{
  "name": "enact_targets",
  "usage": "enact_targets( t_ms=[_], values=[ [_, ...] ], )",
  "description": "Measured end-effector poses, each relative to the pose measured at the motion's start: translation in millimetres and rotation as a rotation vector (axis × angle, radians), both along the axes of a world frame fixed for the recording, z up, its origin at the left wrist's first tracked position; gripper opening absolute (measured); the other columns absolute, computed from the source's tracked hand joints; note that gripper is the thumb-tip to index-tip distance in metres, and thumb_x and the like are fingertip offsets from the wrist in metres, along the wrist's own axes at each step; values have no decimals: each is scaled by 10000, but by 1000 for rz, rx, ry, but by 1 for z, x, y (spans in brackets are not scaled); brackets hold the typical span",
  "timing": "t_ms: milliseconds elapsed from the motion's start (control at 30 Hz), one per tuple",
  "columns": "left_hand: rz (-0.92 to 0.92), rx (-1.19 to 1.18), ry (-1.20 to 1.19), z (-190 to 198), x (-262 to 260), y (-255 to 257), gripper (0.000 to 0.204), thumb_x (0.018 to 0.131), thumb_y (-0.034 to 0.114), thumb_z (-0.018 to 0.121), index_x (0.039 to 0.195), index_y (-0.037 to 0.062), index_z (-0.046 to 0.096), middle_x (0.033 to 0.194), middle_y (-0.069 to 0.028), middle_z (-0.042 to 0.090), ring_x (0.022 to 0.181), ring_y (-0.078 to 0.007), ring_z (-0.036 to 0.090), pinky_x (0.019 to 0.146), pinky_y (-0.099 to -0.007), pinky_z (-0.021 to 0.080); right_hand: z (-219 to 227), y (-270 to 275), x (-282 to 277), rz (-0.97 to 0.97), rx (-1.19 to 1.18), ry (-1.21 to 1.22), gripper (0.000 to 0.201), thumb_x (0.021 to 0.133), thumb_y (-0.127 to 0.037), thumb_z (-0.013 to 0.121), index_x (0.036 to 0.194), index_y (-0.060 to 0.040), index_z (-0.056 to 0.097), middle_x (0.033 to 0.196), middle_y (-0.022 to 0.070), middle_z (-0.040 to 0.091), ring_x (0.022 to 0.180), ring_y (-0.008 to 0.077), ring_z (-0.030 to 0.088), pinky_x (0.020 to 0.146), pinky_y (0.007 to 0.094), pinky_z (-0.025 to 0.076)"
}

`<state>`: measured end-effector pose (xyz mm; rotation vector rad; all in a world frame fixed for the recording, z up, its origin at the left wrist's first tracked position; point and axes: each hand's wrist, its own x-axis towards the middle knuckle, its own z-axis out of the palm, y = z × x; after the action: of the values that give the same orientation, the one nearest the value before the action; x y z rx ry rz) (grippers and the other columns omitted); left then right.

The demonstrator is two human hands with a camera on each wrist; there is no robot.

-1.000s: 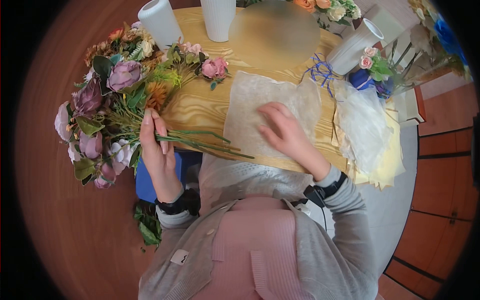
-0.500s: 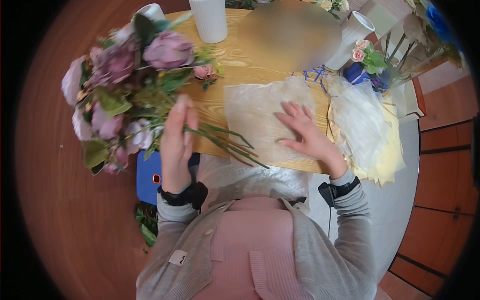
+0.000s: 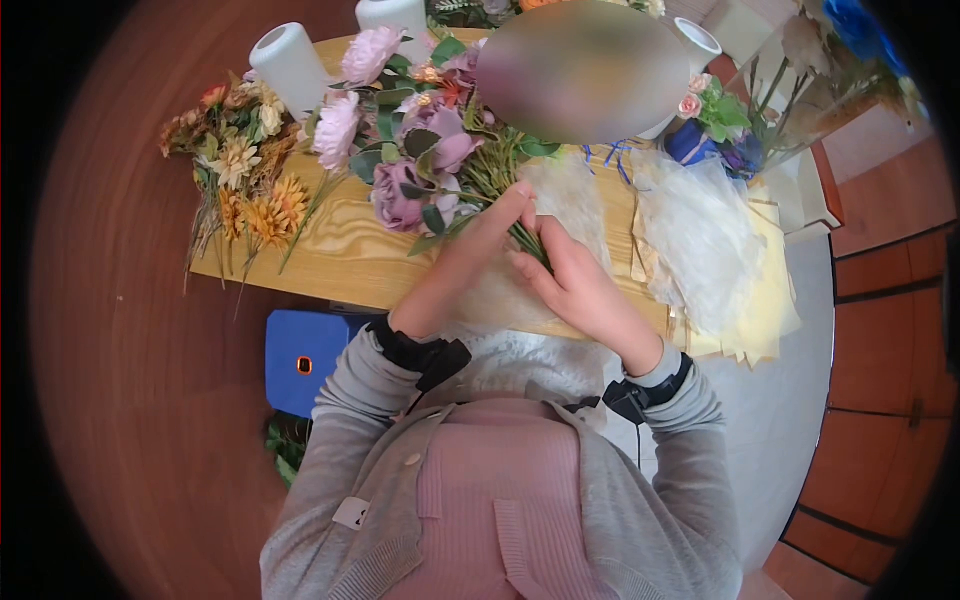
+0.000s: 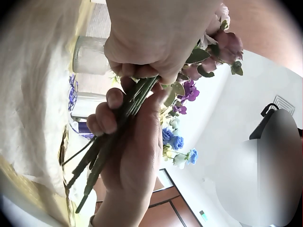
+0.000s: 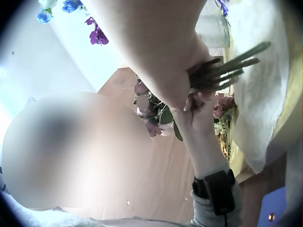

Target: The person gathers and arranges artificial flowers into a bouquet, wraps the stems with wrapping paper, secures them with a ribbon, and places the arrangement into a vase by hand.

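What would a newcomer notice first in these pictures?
Probably the leafy bouquet of purple and pink flowers near the head view's middle, its green stems held in the person's left grip and right grip. Then orange and yellow flowers at the left end of the pale wooden table, and a blue box-shaped object lower down.

Now the right hand (image 3: 590, 295) covers some flower stems (image 3: 494, 168), while a blur swallows most of the rightmost white vase (image 3: 699, 38)!

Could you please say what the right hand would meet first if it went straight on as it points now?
Beyond the flower stems in its grip, the right hand would probably meet the left hand just ahead; whether they touch is unclear.
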<state>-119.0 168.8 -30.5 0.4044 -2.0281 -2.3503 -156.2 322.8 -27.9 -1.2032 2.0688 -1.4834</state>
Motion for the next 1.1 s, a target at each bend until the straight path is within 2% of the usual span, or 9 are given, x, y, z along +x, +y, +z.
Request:
enact_targets(
  t_ms=[100,267,367,400,467,533,633,767,1100],
  values=[
    [-97,27,76,-14,-7,-10,253,983,326,418,871,122,517,778,73,421,674,-37,361,595,-194,289,-10,-14,3,-64,-47,32,280,917,-157,522,1123,5,422,796,256,563,735,447,559,608,458,438],
    [-95,-44,267,-7,18,-30,324,957,338,493,1138,76,554,1059,6,549,998,-56,482,867,-223,390,-33,-23,-4,-202,-88,89,188,939,-146,475,1053,-3,428,712,234,547,681,440,549,555,465,412],
    [-382,-1096,-42,3,22,-90,482,854,296,655,1243,50,511,1224,-45,564,1115,-129,529,923,-268,425,-14,-16,-8,-303,20,77,175,956,-170,454,1002,-4,430,677,216,537,643,426,537,543,445,409],
    [-68,-550,183,7,24,-93,509,816,273,685,1228,27,517,1095,-96,619,940,-194,607,826,-309,474,-16,-14,-11,-323,-15,57,202,972,-204,434,964,-2,432,669,187,531,598,379,526,541,412,409],
    [379,-1048,173,-3,35,-143,324,766,250,718,938,4,594,846,-177,625,750,-287,622,673,-371,493,-14,-10,-13,-323,-35,56,219,976,-219,428,959,-1,434,669,173,525,593,355,526,543,400,408],
    [521,-1581,-92,-4,49,-176,312,786,180,677,1018,-11,592,915,-214,614,842,-361,601,742,-436,484,-16,-6,-12,-332,-43,69,255,986,-254,413,948,-3,440,672,143,510,586,298,521,545,372,403],
    [291,-1619,-486,-12,55,-205,218,804,168,640,897,-20,580,884,-220,604,851,-394,580,724,-453,471,-15,-8,-11,-318,-68,78,257,987,-258,410,959,-6,448,676,144,507,591,298,520,548,373,403],
    [245,-1579,-151,-36,57,-225,199,834,170,594,848,-24,554,846,-219,589,813,-393,567,712,-454,451,-26,-11,-11,-306,-79,158,184,971,-182,418,965,-3,458,698,123,494,596,267,504,570,349,401],
    [908,-1746,182,48,78,-212,321,847,39,525,1167,24,509,982,-206,488,893,-365,517,742,-430,440,-27,-10,-9,-343,-124,8,198,948,-135,430,1060,5,513,709,82,485,615,194,483,581,306,394]
  ],
)
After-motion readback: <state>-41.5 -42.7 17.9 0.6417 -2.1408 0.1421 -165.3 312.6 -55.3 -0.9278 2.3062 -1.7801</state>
